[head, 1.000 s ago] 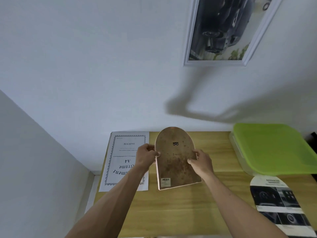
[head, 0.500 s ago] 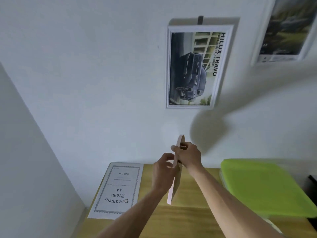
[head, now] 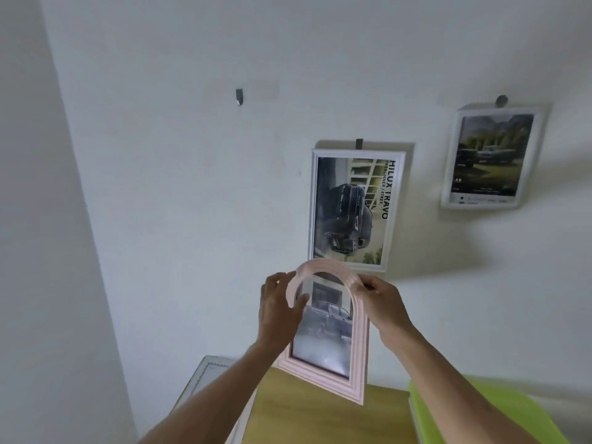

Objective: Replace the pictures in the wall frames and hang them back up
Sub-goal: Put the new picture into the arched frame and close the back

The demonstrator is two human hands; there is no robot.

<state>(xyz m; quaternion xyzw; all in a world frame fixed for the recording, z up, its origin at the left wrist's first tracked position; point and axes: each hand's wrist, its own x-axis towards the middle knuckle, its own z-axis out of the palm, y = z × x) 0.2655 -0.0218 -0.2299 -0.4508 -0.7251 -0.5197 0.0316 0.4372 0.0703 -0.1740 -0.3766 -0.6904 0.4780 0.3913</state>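
I hold a pink arched frame (head: 355,376) upright in front of the wall, its front facing me, with a picture of a truck behind the glass. My left hand (head: 279,310) grips the arch on its left side and my right hand (head: 382,302) grips it on the right. A bare metal hook (head: 239,97) sticks out of the wall up to the left. Just behind the pink frame, a white rectangular frame (head: 354,209) with a dark truck picture hangs on its own hook. A smaller white frame (head: 491,157) hangs at the upper right.
A wooden table (head: 307,418) stands below against the wall. A printed sheet with a patterned border (head: 205,376) lies at its left end, and a box with a green lid (head: 499,411) sits at its right. A side wall closes in on the left.
The pink frame rose from the table, where its brown back faced me, turned edge-on, and now shows its front. My view tilted up the wall, bringing the bare hook into sight.
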